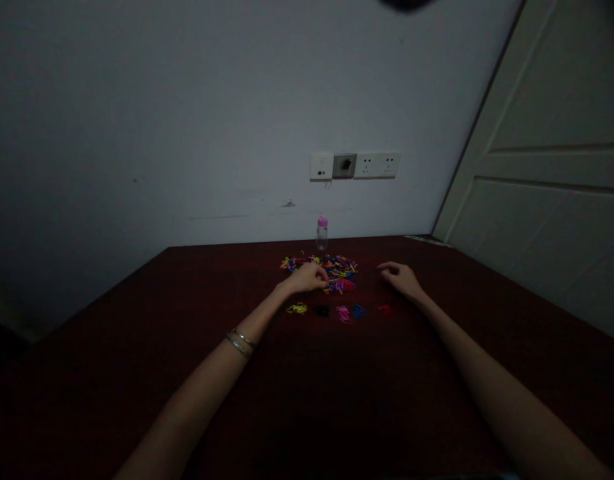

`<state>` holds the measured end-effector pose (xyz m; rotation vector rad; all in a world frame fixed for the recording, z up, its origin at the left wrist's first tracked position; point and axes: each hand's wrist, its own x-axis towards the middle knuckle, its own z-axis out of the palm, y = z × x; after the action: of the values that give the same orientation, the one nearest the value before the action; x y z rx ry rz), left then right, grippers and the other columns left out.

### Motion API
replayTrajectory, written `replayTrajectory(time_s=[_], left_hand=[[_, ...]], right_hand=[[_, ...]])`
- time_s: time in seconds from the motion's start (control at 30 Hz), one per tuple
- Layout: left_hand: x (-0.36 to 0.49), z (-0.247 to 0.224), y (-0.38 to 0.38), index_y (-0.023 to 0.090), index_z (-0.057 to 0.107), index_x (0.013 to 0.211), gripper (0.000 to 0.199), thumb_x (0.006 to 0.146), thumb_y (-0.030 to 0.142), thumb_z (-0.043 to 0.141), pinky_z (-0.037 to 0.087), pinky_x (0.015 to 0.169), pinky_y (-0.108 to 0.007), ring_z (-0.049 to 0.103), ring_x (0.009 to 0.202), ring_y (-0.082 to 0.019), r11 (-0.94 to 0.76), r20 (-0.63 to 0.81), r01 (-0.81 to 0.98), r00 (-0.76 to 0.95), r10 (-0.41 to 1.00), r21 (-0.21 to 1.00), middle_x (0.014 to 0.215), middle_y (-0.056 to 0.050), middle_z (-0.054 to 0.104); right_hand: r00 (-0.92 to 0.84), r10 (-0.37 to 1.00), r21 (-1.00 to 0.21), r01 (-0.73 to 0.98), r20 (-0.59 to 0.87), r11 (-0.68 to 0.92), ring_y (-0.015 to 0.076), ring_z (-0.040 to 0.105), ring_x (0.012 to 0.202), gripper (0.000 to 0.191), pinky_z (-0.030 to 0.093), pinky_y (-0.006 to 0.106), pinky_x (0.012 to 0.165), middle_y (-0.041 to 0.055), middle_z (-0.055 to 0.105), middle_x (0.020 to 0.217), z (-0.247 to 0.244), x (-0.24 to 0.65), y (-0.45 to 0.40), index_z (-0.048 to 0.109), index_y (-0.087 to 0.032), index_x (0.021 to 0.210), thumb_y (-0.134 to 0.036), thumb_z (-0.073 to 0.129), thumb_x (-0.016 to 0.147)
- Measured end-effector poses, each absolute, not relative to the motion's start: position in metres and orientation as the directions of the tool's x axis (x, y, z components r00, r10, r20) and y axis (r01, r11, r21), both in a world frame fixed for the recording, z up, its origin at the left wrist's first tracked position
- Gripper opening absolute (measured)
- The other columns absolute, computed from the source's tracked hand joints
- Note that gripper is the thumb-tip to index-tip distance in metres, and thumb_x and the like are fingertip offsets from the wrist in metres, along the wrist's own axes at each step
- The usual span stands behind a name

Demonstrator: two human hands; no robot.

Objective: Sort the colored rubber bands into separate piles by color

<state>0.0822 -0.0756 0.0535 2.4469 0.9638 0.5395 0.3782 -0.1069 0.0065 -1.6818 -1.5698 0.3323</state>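
Note:
A mixed pile of small coloured bands, which look like rubber bands [343, 267], lies toward the back of the dark red table. My left hand [309, 277] reaches over its near left part, thumb and fingertips closed together beside a smaller multicoloured clump [343, 286]. What is pinched there is too small to make out. To the right of the pile, my right hand [399, 277] rests low with its fingers stretched out loosely, apart from the bands. Nearer me are sorted heaps: yellow [297, 308], black [322, 311], pink [344, 314], blue [359, 311] and red [385, 309].
Behind the pile, close to the wall, stands a clear bottle with a pink cap [322, 233]. Wall sockets [377, 165] are mounted above it. The dark red table [307, 393] meets a pale panelled door [551, 187] on the right.

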Motion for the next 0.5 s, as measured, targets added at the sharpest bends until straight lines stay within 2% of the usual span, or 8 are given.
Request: replayTrajectory(time_s=[0.3, 0.5], left_hand=[[0.09, 0.047, -0.083, 0.018, 0.071, 0.079, 0.018, 0.067, 0.03, 0.064, 0.032, 0.051, -0.021, 0.052, 0.057, -0.011, -0.655, 0.153, 0.624, 0.664, 0.732, 0.427, 0.064, -0.001, 0.063], [0.09, 0.04, -0.08, 0.019, 0.071, 0.078, 0.016, 0.069, 0.03, 0.063, 0.032, 0.053, -0.021, 0.052, 0.058, -0.011, -0.664, 0.224, 0.64, 0.634, 0.741, 0.387, 0.064, -0.001, 0.063]], right_hand=[[0.154, 0.932, -0.636, 0.766, 0.328, 0.097, 0.0169, 0.058, 0.069, 0.033, 0.044, 0.027, 0.065, 0.004, 0.066, 0.077, -0.003, 0.379, -0.102, 0.067, -0.017, 0.093, -0.03, 0.049, 0.069], [0.152, 0.943, -0.636, 0.768, 0.298, 0.077, 0.0176, 0.06, 0.071, 0.033, 0.044, 0.026, 0.065, 0.0039, 0.067, 0.078, -0.003, 0.379, -0.102, 0.067, -0.018, 0.094, -0.029, 0.05, 0.069]])
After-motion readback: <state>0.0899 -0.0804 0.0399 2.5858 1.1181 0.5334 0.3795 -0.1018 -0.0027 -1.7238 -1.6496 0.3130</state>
